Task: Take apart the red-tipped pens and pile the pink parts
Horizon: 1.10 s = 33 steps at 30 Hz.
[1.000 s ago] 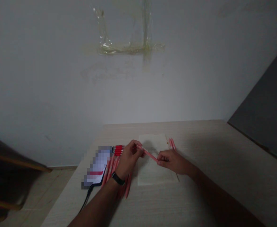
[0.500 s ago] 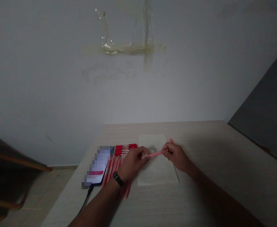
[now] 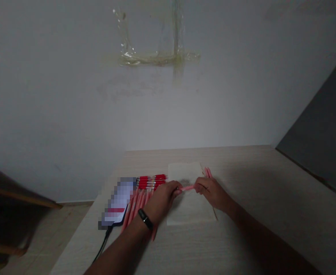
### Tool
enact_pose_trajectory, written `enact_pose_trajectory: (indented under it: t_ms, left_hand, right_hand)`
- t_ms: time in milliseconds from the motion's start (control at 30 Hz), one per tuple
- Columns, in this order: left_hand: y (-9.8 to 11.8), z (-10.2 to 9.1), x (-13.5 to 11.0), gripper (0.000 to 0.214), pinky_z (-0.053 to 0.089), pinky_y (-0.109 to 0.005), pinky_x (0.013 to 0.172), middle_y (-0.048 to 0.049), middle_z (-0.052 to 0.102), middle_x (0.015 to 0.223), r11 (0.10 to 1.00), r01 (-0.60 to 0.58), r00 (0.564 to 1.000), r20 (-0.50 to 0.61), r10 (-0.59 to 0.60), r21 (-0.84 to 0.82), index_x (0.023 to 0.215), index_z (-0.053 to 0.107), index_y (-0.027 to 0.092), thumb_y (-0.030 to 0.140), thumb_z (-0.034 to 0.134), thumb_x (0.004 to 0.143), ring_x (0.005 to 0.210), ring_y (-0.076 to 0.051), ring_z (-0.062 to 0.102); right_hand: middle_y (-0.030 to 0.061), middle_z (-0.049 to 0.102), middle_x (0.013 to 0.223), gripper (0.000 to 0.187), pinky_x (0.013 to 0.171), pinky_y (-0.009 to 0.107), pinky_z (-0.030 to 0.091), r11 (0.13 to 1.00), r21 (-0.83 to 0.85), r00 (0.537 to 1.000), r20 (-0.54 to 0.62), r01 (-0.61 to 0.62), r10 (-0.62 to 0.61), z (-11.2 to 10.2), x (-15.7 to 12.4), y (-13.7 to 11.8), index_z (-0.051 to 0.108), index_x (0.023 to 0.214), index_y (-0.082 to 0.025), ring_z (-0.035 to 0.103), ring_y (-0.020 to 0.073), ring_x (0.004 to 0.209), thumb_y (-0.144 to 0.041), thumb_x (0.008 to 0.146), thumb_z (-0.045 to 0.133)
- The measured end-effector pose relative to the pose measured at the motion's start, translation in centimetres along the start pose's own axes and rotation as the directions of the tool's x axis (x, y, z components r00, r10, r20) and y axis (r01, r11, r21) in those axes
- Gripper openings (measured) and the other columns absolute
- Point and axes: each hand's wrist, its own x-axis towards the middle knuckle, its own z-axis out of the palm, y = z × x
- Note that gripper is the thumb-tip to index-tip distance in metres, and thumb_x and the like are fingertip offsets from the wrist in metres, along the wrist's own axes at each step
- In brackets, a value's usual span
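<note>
- I see my left hand [image 3: 163,198] closed around one end of a slim pink plastic pen [image 3: 186,188], fingers curled tight on it.
- My right hand [image 3: 212,193] pinches the other end of the same pen, thumb and fingertips pressed together on it.
- The pen hangs level between the two hands, just above a pale rectangular sheet of paper [image 3: 191,213]. The sheet lies flat on the light wood-grain surface [image 3: 242,236], nearer its far edge than its near one.
- A row of pink pens with red caps [image 3: 148,182] lies side by side to the left of the sheet, partly under my left hand and wrist. The caps point toward the sheet.
- Two more pink pens [image 3: 208,172] lie just beyond my right hand, at the right edge of the sheet.
- A smartphone with a blurred screen [image 3: 118,202] rests by the left edge of the surface, touching the row of pens. A dark cable [image 3: 101,246] runs from it toward the near edge.
- A black wristband [image 3: 145,219] sits on my left wrist.
- Yellowed strips of clear tape [image 3: 156,58] cling to the grey wall beyond the far edge.
</note>
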Motion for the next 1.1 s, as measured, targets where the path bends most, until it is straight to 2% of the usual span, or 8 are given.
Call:
enact_pose_trajectory:
  t_ms: [133,233,433,533,633,767,1000,1100]
  left_hand:
    - [-0.08,-0.08,-0.03,0.033,0.037,-0.025,0.063,-0.0024,0.066,0.072,0.999,-0.018,0.999,0.028,0.019,-0.034,0.088,0.067,0.017,0.032,0.041,0.1,0.066,-0.015,0.058]
    - [-0.22,-0.2,0.09,0.028,0.04,-0.027,0.069,-0.0055,0.07,0.085,1.0,-0.022,0.999,-0.028,0.022,-0.02,0.093,0.068,0.018,0.034,0.046,0.098,0.078,-0.019,0.061]
    - [-0.44,-0.09,0.13,0.024,0.042,-0.029,0.074,-0.0073,0.07,0.093,0.998,-0.028,0.996,-0.083,0.033,0.061,0.096,0.067,0.02,0.036,0.049,0.098,0.087,-0.022,0.063]
    - [-0.45,-0.01,0.09,0.024,0.042,-0.028,0.073,-0.0073,0.071,0.094,0.997,-0.02,0.997,-0.079,0.026,0.075,0.097,0.068,0.02,0.035,0.049,0.098,0.086,-0.021,0.064]
    - [-0.4,-0.02,0.09,0.026,0.042,-0.028,0.071,-0.0074,0.072,0.093,0.997,-0.003,0.998,-0.056,0.007,0.079,0.097,0.069,0.019,0.032,0.046,0.099,0.083,-0.02,0.064]
    - [-0.31,-0.09,0.14,0.025,0.042,-0.029,0.072,-0.0071,0.072,0.094,0.996,0.0,0.998,-0.061,0.005,0.092,0.097,0.068,0.019,0.033,0.048,0.099,0.085,-0.021,0.064]
    - [-0.47,-0.08,0.18,0.022,0.043,-0.03,0.075,-0.0073,0.07,0.093,0.997,-0.027,0.995,-0.093,0.035,0.078,0.096,0.068,0.019,0.032,0.05,0.097,0.086,-0.021,0.063]
    - [-0.54,-0.06,0.16,0.022,0.043,-0.031,0.076,-0.0075,0.071,0.093,0.997,-0.028,0.995,-0.091,0.034,0.066,0.096,0.069,0.019,0.032,0.05,0.098,0.087,-0.021,0.063]
  right_hand:
    - [0.0017,0.063,0.079,0.03,0.081,0.029,0.043,0.999,-0.008,0.999,-0.033,0.032,-0.033,-0.24,0.01,-0.36,0.063,0.086,-0.019,0.057,0.0156,0.073,-0.042,0.1,0.048]
    - [-0.0002,0.064,0.079,0.023,0.091,0.034,0.043,1.0,0.005,0.999,-0.051,-0.002,0.002,-0.24,-0.04,-0.44,0.064,0.094,-0.021,0.056,0.014,0.067,-0.042,0.096,0.055]
    - [0.0013,0.063,0.077,0.034,0.076,0.029,0.044,0.999,0.028,0.998,-0.043,-0.038,0.039,-0.44,0.0,-0.28,0.064,0.081,-0.02,0.058,0.0152,0.072,-0.037,0.101,0.043]
    - [0.0015,0.063,0.078,0.033,0.084,0.031,0.044,1.0,0.015,0.999,-0.047,-0.001,0.002,-0.49,0.12,-0.05,0.063,0.079,-0.02,0.059,0.0158,0.075,-0.035,0.101,0.044]
    - [0.0006,0.065,0.083,0.017,0.109,0.044,0.03,0.999,-0.035,0.997,-0.076,0.027,-0.029,-0.38,0.13,0.09,0.065,0.088,-0.022,0.059,0.0156,0.077,-0.032,0.097,0.054]
    - [-0.001,0.065,0.086,0.014,0.119,0.05,0.012,0.999,-0.045,0.993,-0.118,0.016,-0.021,-0.25,0.0,0.0,0.064,0.103,-0.024,0.058,0.0133,0.069,-0.03,0.091,0.063]
    - [0.0013,0.061,0.08,0.034,0.108,0.043,0.034,0.999,-0.035,0.998,-0.044,0.034,-0.036,-0.52,0.14,-0.09,0.062,0.078,-0.02,0.06,0.0164,0.079,-0.035,0.102,0.042]
    - [0.0001,0.062,0.083,0.02,0.114,0.047,0.025,0.998,-0.054,0.997,-0.054,0.044,-0.047,-0.47,0.05,-0.03,0.062,0.086,-0.022,0.059,0.0153,0.076,-0.034,0.098,0.052]
